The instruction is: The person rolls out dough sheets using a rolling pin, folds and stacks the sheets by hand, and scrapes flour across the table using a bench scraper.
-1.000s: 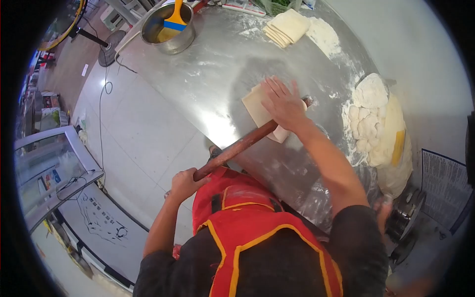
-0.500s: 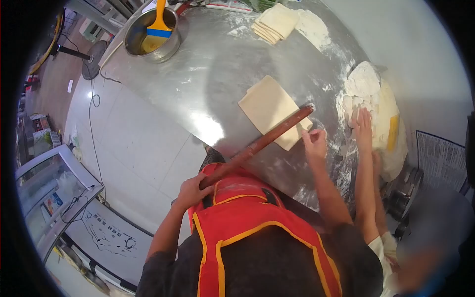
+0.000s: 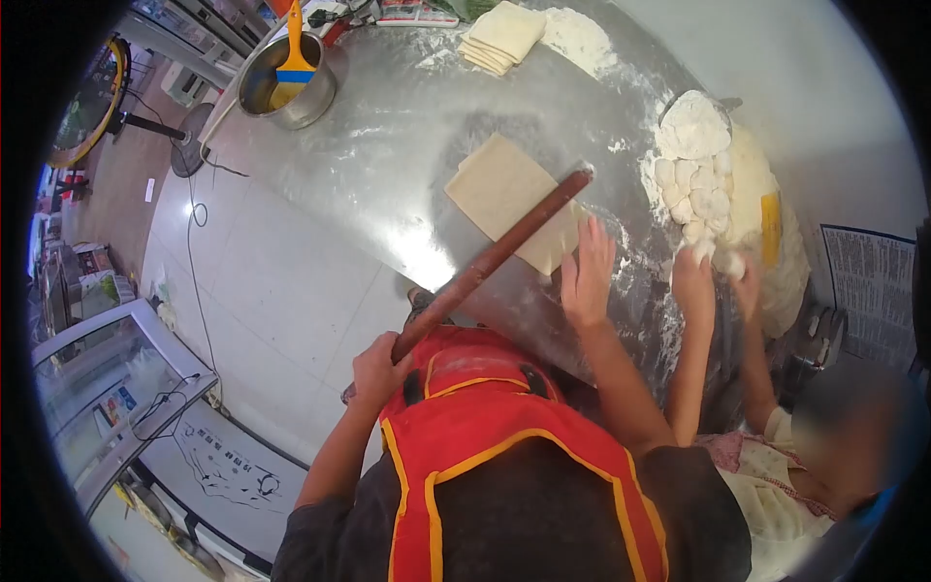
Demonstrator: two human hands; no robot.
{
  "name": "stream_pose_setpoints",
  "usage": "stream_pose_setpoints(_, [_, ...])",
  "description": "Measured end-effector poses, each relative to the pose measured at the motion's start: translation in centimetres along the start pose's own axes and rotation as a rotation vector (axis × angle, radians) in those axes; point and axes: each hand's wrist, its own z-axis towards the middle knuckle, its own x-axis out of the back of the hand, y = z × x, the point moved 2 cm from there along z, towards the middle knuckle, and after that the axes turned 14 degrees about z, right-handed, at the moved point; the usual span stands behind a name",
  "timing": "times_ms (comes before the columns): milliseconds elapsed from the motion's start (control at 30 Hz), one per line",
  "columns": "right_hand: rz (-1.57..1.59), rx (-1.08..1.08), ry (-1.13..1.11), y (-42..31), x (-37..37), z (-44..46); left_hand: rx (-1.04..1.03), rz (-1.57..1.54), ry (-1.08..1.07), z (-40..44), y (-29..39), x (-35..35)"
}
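White glare sits on the shiny grey metal tabletop (image 3: 373, 165), left of centre; edges bow into black; lower right blurred.

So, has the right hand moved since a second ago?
Yes: the right hand has come off the rolling pin and lies farther from the unmoved dough stack.

I have the metal table (image 3: 359, 175) before me, its shiny grey top streaked with flour. Nearest me, a flat dough sheet (image 3: 490, 184) lies on bare metal. Over at the far edge I see a folded dough stack (image 3: 504, 35) — a flour patch (image 3: 579, 44) spreads just beside it. At the far left corner stands a steel pot (image 3: 308, 105). Along my right sit a flour heap (image 3: 694, 126), small dough pieces (image 3: 696, 184) clustered together, and a big dough mass (image 3: 749, 184) — all close together.
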Motion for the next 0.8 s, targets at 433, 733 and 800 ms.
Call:
stream_pose_setpoints(433, [-0.193, 0.288, -0.495, 3.7, -1.7, 4.1, -0.153, 0.003, -0.403, -0.2, 3.3, -4.0])
stream_pose_setpoints(733, [-0.152, 0.347, -0.506, 1.5, -0.6, 3.7, -0.083, -0.165, -0.372, 0.8, 0.7, -1.4])
stream_pose_setpoints(800, [-0.123, 0.355, -0.597, 0.6, -5.7, 6.8, -0.018, -0.251, -0.393, 1.3, -2.2, -1.0])
